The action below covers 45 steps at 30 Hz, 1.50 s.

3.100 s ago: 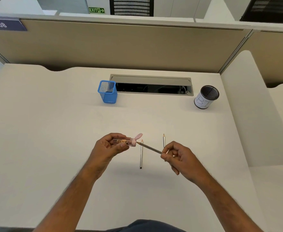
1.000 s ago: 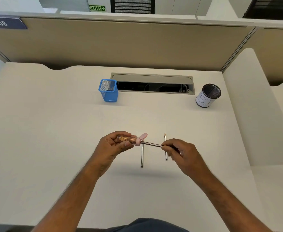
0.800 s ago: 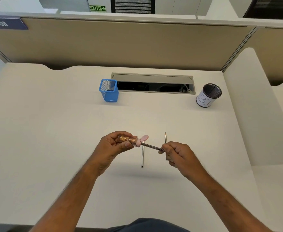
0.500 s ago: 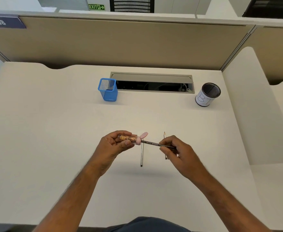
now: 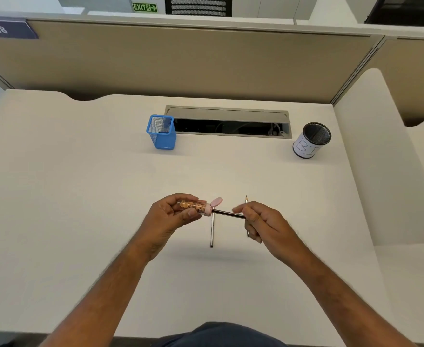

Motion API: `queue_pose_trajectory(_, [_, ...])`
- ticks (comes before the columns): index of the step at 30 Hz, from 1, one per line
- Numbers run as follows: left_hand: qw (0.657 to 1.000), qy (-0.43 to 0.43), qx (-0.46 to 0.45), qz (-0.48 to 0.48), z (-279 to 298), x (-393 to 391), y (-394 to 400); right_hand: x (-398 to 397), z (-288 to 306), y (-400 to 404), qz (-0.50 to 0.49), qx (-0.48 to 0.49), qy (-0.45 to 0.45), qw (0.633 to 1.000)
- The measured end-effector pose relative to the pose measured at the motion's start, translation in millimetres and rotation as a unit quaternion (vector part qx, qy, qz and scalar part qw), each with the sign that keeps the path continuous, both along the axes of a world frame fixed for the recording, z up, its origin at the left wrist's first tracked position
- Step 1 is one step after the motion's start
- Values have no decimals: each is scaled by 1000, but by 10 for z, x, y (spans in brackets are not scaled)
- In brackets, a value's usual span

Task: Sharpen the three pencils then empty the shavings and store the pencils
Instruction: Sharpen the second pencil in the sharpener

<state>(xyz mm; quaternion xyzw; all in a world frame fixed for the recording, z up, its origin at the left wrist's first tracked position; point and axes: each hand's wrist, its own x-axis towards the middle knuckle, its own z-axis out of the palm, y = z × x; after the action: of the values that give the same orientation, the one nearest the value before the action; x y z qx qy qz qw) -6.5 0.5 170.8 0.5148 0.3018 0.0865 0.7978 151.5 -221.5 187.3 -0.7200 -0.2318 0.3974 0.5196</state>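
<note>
My left hand (image 5: 172, 216) grips a clear tube sharpener (image 5: 193, 207) with a pink cap whose lid stands flipped up; brown shavings show inside the tube. A dark pencil (image 5: 227, 213) sticks tip-first into the pink end, and my right hand (image 5: 264, 222) pinches its other end. Both hands hover above the desk. Two more pencils lie on the desk below: one (image 5: 212, 231) under the sharpener, another (image 5: 246, 201) mostly hidden behind my right hand, its sharpened tip pointing away from me.
A blue mesh pencil holder (image 5: 162, 132) stands at the back centre-left. A black mesh cup with a white paper label (image 5: 309, 142) stands at the back right. Between them an open cable slot (image 5: 228, 122) is cut into the white desk (image 5: 80, 196). Beige partitions enclose the desk.
My right hand has kept turning the pencil in the sharpener, its fingers shifting along the shaft. More shavings fill the tube than three seconds ago. The two pencils on the desk have not moved.
</note>
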Motion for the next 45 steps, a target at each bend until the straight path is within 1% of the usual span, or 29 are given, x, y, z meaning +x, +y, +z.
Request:
queue_pose_trajectory(1, [1000,-1,-2,3,-7,-7,5,0,3,-22,15,3,-13,1000])
queue_pose_trajectory(3, [1000,-4,-7,8,-18,-21,2,4,3,-44,45,-11,-69,997])
queue_pose_trajectory(5, [1000,-6,-10,9,-22,-23,-17,-1,-17,-54,41,-18,-115,992])
queue_pose_trajectory(7, [1000,-8,-10,8,-26,-22,-28,-13,-28,-61,22,-17,-139,990])
queue_pose_trajectory(9, [1000,-7,-14,5,-30,-20,-28,-27,-17,-54,21,-14,-132,991])
queue_pose_trajectory(14, [1000,2,-5,-13,-38,-29,-19,8,-11,13,21,-44,10,999])
queue_pose_trajectory(15, [1000,1,-3,-13,-37,-31,-14,13,-9,19,24,-44,21,999])
queue_pose_trajectory(19, [1000,2,4,-3,-51,-30,2,2,-6,-12,52,-20,-9,998])
queue_pose_trajectory(21, [1000,-1,2,3,-66,-28,-3,-3,-21,-26,65,-23,-57,996])
queue_pose_trajectory(24, [1000,-3,2,-2,-76,-16,-17,-13,-65,-36,42,-20,-129,991])
queue_pose_trajectory(26, [1000,-5,2,-10,-76,-10,-25,-32,-67,-36,30,-15,-133,991])
queue_pose_trajectory(28, [1000,-4,6,-21,-70,-18,-23,-42,-73,-34,31,-14,-107,994])
queue_pose_trajectory(30, [999,-1,7,-38,-74,-38,-4,-13,-88,-32,37,-25,-63,997])
queue_pose_trajectory(34, [996,8,31,-84,-48,-68,53,38,-93,-43,54,-55,97,992])
queue_pose_trajectory(36, [995,10,33,-97,-36,-77,86,48,-80,-64,62,-66,137,986])
queue_pose_trajectory(38, [995,9,33,-96,-41,-88,123,62,-85,-100,65,-70,153,984])
queue_pose_trajectory(41, [999,0,-4,-46,-5,-99,152,88,-96,-152,45,-67,155,985])
queue_pose_trajectory(45, [999,-29,-24,-18,-49,-116,167,57,-84,-175,30,-54,161,985])
